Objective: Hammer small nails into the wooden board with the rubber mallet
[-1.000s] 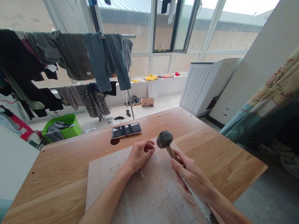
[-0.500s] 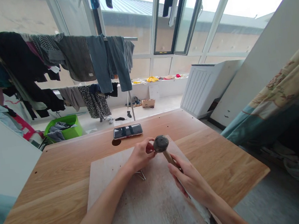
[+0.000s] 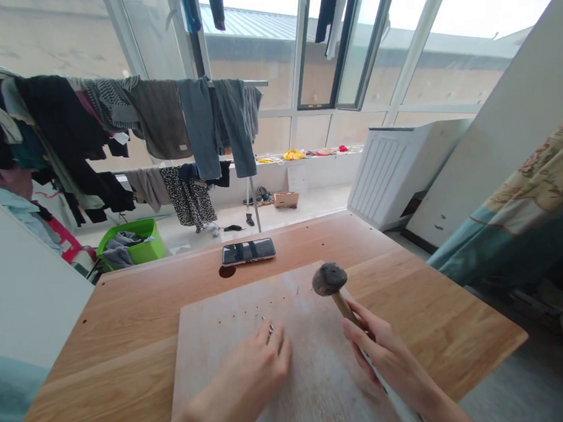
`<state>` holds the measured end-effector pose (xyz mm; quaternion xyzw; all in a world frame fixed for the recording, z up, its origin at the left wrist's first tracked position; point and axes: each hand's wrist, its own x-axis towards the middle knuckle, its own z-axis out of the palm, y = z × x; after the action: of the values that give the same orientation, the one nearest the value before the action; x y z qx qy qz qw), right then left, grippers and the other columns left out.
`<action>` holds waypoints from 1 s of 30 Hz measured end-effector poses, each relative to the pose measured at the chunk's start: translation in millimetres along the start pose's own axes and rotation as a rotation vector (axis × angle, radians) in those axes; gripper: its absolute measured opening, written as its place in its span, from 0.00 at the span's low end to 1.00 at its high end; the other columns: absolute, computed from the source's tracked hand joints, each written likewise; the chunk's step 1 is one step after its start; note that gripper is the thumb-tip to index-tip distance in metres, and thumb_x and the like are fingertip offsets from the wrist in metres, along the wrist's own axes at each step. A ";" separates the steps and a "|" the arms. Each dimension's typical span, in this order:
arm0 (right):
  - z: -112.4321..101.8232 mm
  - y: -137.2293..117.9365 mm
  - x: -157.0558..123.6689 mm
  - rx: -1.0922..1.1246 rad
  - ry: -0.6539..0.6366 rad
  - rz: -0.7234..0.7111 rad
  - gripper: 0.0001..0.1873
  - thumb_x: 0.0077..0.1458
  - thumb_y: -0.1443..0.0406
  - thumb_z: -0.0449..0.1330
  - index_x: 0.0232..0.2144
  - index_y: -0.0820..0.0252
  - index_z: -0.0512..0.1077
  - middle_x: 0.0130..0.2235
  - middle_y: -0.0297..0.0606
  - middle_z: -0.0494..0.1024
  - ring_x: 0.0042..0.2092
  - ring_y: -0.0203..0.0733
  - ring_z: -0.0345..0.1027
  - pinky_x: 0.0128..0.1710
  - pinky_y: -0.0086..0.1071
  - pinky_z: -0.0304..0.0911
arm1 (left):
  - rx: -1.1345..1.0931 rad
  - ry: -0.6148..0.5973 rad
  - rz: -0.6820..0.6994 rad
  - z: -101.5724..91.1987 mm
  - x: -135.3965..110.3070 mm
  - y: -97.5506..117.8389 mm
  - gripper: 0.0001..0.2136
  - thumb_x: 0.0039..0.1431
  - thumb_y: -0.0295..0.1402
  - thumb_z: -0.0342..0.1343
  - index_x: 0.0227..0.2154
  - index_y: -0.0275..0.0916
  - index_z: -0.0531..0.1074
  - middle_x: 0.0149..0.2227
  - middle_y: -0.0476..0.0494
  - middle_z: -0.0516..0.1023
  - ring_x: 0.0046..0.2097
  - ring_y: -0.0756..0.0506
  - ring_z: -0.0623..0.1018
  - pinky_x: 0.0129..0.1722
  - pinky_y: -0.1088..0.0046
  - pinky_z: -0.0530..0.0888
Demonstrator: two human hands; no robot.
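Honestly, hammer (image 3: 329,278) choked up close, left hand (image 3: 263,359) down at the loose nails (image 3: 270,329).
Right hand (image 3: 382,348) has its fingers wrapped round the handle not far below the head, I'd guess for control; the left's are bunched together by the nails on the board (image 3: 199,344), can't tell if they're pinching one. Board's flat on the table (image 3: 404,278), probably sparing the top, with a lone thin nail (image 3: 297,291) upright near its far edge. Phone (image 3: 248,251) lies beyond, out of harm's way I reckon. Past that, a green tub (image 3: 149,251) with grey clothes (image 3: 118,247) heaped in, then a cardboard box (image 3: 286,200), contents unclear.
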<state>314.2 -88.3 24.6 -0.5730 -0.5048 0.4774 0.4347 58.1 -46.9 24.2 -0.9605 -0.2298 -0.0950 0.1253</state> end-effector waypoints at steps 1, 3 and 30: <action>-0.1 1.8 -0.8 0.006 -0.004 -0.002 0.36 0.65 0.48 0.56 0.65 0.65 0.60 0.15 0.18 0.59 0.13 0.29 0.48 0.11 0.22 0.51 | 0.059 0.009 0.026 6.1 -3.3 7.0 0.15 0.58 0.23 0.55 0.47 0.33 0.78 0.51 0.32 0.82 0.52 0.37 0.81 0.53 0.62 0.75; -0.1 4.6 -2.3 0.015 -0.017 -0.003 0.36 0.65 0.48 0.56 0.65 0.65 0.59 0.15 0.17 0.59 0.13 0.29 0.48 0.11 0.21 0.51 | 0.114 0.044 0.080 14.5 -6.9 17.9 0.15 0.61 0.25 0.55 0.49 0.30 0.78 0.50 0.30 0.82 0.51 0.36 0.82 0.49 0.63 0.77; -6.5 2.4 -4.1 -0.026 0.015 -0.001 0.35 0.65 0.49 0.56 0.64 0.66 0.62 0.17 0.19 0.61 0.14 0.30 0.52 0.10 0.21 0.52 | -0.867 -0.126 -0.176 -28.0 36.0 -46.3 0.16 0.59 0.22 0.56 0.46 0.44 0.80 0.40 0.46 0.83 0.39 0.46 0.81 0.39 0.72 0.73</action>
<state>320.8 -92.8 23.8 -0.5818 -0.5078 0.4663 0.4314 64.7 0.1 68.6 -0.9050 -0.2566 -0.1341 -0.3117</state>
